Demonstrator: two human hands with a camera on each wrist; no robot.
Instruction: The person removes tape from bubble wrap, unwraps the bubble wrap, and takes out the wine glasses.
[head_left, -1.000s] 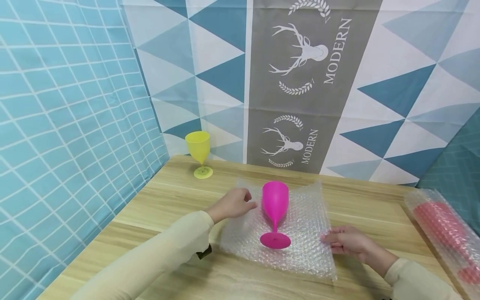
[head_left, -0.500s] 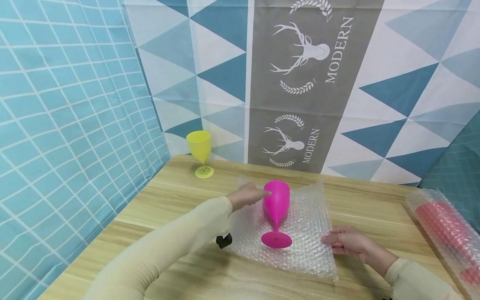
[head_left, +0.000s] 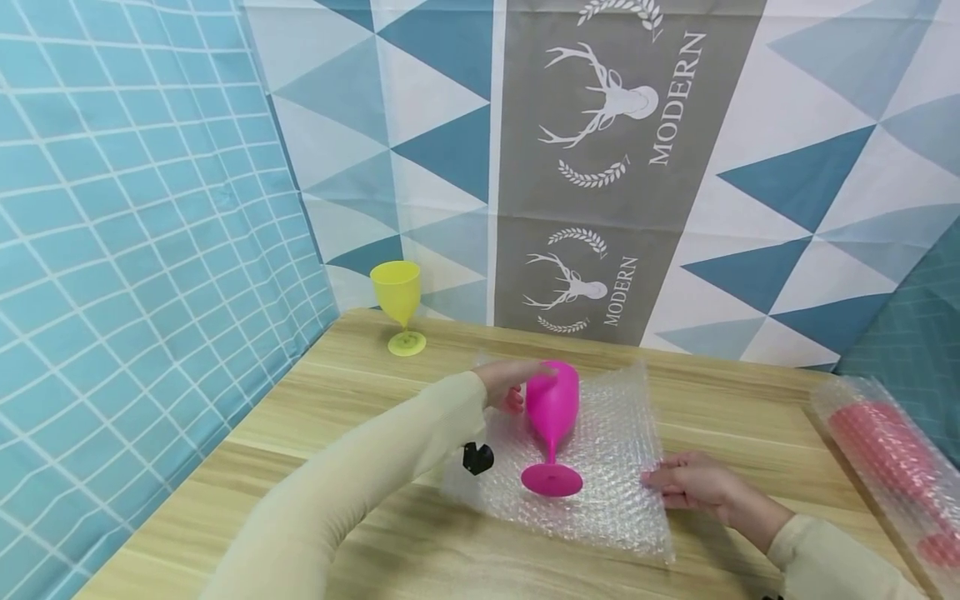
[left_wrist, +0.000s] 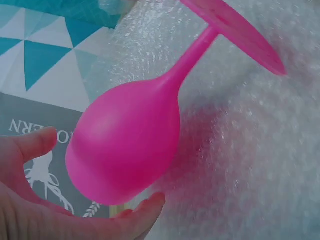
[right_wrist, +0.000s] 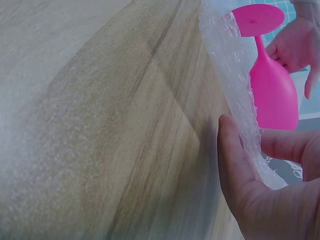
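A magenta plastic goblet (head_left: 551, 417) lies on its side on a sheet of bubble wrap (head_left: 611, 475), with its foot toward me. My left hand (head_left: 506, 383) is at the goblet's bowl, reaching over its rim end from the left. In the left wrist view, thumb and fingers are spread on either side of the rim, with gaps between them and the goblet (left_wrist: 127, 135). At the sheet's right edge, my right hand (head_left: 697, 483) pinches the bubble wrap between thumb and fingers. The right wrist view shows that edge of the sheet (right_wrist: 235, 80) lifted from the table.
A yellow goblet (head_left: 397, 292) stands upright at the table's back left corner. Along the right side lies a red goblet (head_left: 881, 442) rolled in bubble wrap. Patterned cloth (head_left: 442, 125) hangs behind the wooden table (head_left: 420, 542), and blue checked cloth (head_left: 142, 208) hangs on the left.
My left hand has moved right, from the sheet's left side to over the goblet's bowl. The right hand keeps its pinch on the bubble wrap, and the goblet has stayed in place.
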